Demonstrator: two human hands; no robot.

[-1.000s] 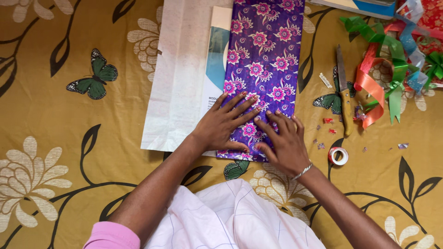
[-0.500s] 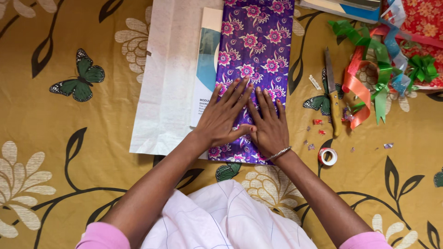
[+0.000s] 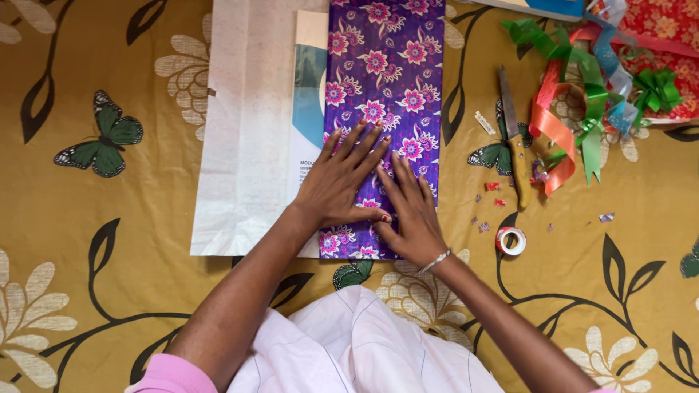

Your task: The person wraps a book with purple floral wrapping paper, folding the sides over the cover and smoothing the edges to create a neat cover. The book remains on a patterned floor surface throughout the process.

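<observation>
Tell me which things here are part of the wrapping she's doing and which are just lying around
In hand:
- left hand and right hand, flat on the purple flowered wrapping paper
- box under that paper

Lying about:
- knife
- tape roll
- ribbons
- red patterned paper

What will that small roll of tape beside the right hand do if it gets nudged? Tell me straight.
The tape roll lies flat on its side on the patterned cloth, so a nudge would probably slide it rather than roll it. It looks small and hollow, so likely light. Stood on edge, it would probably roll. The soft cloth may slow any slide.
</observation>
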